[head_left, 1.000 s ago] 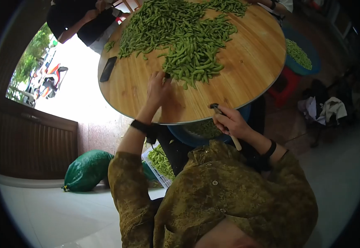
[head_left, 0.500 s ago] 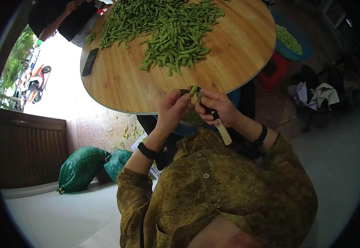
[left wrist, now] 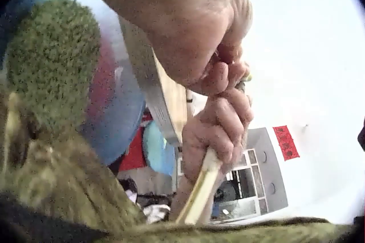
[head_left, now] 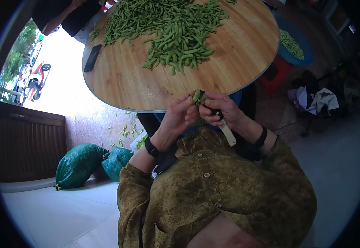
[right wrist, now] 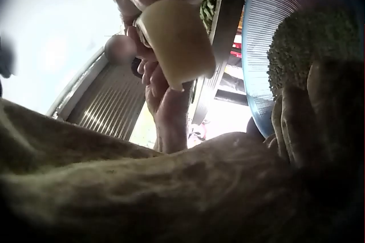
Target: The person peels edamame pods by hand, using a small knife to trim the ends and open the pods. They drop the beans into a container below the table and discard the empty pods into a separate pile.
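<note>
Both hands meet in front of the chest, near the round table's edge. My left hand [head_left: 178,112] pinches a green soybean pod [head_left: 197,96] between thumb and fingers. Close against it, my right hand [head_left: 224,108] grips a tool by its flat cream-coloured handle [head_left: 229,135], which sticks out below the fist toward the shirt. The tool's working end is hidden among the fingers. In the right wrist view the broad end of the handle [right wrist: 177,43] shows below the right hand. A large heap of pods [head_left: 180,45] lies on the wooden table [head_left: 242,49].
A blue basin [left wrist: 128,123] with shelled beans sits below the table edge. Another blue basin [head_left: 308,56] of beans is on a red stool [head_left: 277,72] at right. A black phone [head_left: 92,58] lies on the table. Green sacks [head_left: 78,165] and another person [head_left: 64,18] are at left.
My left hand has come from the heap toward the chest with a pod, and my right hand has moved left and slightly up to meet it. Over the last half second both stay together.
</note>
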The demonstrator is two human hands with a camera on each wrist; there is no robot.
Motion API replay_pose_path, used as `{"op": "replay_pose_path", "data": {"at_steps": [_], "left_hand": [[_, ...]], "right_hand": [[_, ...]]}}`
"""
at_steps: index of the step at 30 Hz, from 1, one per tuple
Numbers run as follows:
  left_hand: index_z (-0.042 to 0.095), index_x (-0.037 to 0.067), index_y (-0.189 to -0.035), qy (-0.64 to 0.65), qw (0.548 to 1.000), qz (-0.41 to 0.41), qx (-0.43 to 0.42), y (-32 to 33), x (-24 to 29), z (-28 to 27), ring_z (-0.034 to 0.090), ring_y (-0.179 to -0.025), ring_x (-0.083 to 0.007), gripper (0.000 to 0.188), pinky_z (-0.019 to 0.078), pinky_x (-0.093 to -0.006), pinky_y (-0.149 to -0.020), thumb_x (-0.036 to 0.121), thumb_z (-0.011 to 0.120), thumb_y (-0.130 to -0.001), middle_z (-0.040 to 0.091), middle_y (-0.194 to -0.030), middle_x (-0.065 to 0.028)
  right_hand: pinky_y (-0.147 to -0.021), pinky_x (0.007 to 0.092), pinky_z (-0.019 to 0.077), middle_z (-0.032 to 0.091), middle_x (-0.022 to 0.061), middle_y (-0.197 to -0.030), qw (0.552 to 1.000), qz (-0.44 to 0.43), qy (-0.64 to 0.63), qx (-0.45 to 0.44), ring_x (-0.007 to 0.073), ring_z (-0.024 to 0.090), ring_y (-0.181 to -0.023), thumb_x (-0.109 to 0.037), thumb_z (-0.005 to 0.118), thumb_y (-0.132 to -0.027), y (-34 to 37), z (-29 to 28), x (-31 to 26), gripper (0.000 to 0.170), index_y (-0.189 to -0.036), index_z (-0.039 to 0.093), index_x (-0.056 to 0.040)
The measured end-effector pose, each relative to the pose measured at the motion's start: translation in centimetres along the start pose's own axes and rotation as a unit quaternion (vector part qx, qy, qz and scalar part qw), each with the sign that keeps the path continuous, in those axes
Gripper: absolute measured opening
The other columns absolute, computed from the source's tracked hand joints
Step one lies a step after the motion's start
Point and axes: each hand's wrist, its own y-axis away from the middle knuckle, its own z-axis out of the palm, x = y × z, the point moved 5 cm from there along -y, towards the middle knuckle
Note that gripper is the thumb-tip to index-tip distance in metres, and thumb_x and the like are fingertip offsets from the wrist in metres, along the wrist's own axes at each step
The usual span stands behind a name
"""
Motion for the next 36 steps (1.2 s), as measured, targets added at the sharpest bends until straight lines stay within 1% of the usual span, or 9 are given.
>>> {"op": "replay_pose_path", "data": {"at_steps": [3,6,8,12,18,20,22,24,36], "left_hand": [[0.059,0.009,-0.106,0.075,0.997,-0.019,-0.014,-0.3,-0.9,0.3,0.047,-0.055,-0.0068,0.014,0.0354,-0.0196,-0.044,0.017,0.055,-0.094,0.055,-0.07,0.0017],[0.058,0.007,-0.108,-0.286,0.935,0.073,0.195,0.1,0.2,-0.7,0.049,-0.053,-0.0108,0.018,0.0374,-0.0251,-0.044,0.019,0.056,-0.094,0.051,-0.064,-0.001],[0.056,0.004,-0.104,-0.652,0.689,0.287,0.132,1.5,1.9,2.7,0.054,-0.056,-0.02,0.017,0.0421,-0.0341,-0.047,0.014,0.057,-0.09,0.049,-0.064,-0.0069],[0.053,0.003,-0.092,-0.791,0.483,0.365,0.091,1.8,1.1,2.6,0.058,-0.069,-0.0338,0.014,0.044,-0.0394,-0.051,0.002,0.062,-0.081,0.053,-0.076,-0.0136],[0.055,0.0,-0.09,-0.675,0.594,0.41,0.15,2.0,2.6,4.9,0.059,-0.061,-0.0329,0.008,0.0445,-0.0386,-0.052,0.006,0.059,-0.087,0.057,-0.069,-0.0142],[0.055,-0.001,-0.088,-0.587,0.716,0.32,0.201,1.4,2.5,3.8,0.059,-0.06,-0.0351,0.01,0.0454,-0.0386,-0.053,0.009,0.056,-0.09,0.058,-0.068,-0.0173],[0.055,-0.001,-0.087,-0.593,0.721,0.292,0.207,1.4,2.0,3.3,0.059,-0.062,-0.0368,0.01,0.0456,-0.0392,-0.054,0.009,0.055,-0.09,0.058,-0.069,-0.019],[0.055,-0.002,-0.087,-0.598,0.726,0.264,0.212,1.4,1.2,2.9,0.059,-0.064,-0.0384,0.011,0.0459,-0.0399,-0.055,0.009,0.055,-0.089,0.058,-0.07,-0.0207],[0.053,-0.003,-0.084,-0.649,0.699,0.229,0.196,2.9,-0.5,3.2,0.058,-0.074,-0.0446,0.012,0.0458,-0.0458,-0.06,0.01,0.055,-0.082,0.057,-0.072,-0.0263]], "right_hand": [[-0.038,0.0157,0.0335,0.049,0.0023,-0.079,0.999,0.022,-0.034,0.022,0.0052,0.041,-0.052,-0.014,0.042,-0.098,-0.1,-0.3,-0.1,0.025,-0.121,0.048,-0.0047],[-0.038,0.0159,0.0329,0.049,0.0027,-0.08,0.996,0.039,-0.042,0.061,0.0057,0.041,-0.053,-0.015,0.042,-0.098,0.1,-0.6,0.3,0.027,-0.124,0.047,-0.0065],[-0.038,0.0163,0.0321,0.049,0.0033,-0.08,0.995,0.046,-0.042,0.078,0.0066,0.04,-0.053,-0.016,0.043,-0.097,0.1,-0.9,0.7,0.03,-0.126,0.046,-0.0087],[-0.038,0.0172,0.0325,0.049,0.004,-0.08,0.995,0.056,-0.072,0.03,0.0075,0.04,-0.053,-0.016,0.044,-0.097,-0.3,-0.4,1.1,0.032,-0.128,0.045,-0.0088],[-0.039,0.0189,0.0343,0.049,0.0041,-0.077,0.994,0.006,0.001,0.108,0.0076,0.042,-0.053,-0.014,0.042,-0.097,0.4,0.1,0.2,0.032,-0.128,0.047,-0.0082],[-0.041,0.019,0.0354,0.05,0.0039,-0.076,0.991,-0.019,0.066,0.115,0.0076,0.044,-0.054,-0.012,0.045,-0.096,0.3,0.4,-0.2,0.03,-0.125,0.049,-0.0071],[-0.044,0.0191,0.0365,0.052,0.0037,-0.075,0.983,-0.04,0.132,0.125,0.0075,0.046,-0.055,-0.011,0.048,-0.095,0.4,0.2,-0.2,0.027,-0.121,0.051,-0.0059],[-0.051,0.0184,0.0388,0.054,0.0016,-0.077,0.85,-0.154,0.462,0.201,0.0073,0.052,-0.059,-0.007,0.055,-0.091,0.7,-0.2,-0.9,0.025,-0.116,0.054,-0.003],[-0.063,0.0405,0.0463,0.056,0.0202,-0.082,0.665,-0.231,0.7,0.12,0.0399,0.057,-0.075,-0.005,0.063,-0.078,0.2,-0.3,-0.3,0.02,-0.093,0.051,0.0006]]}}
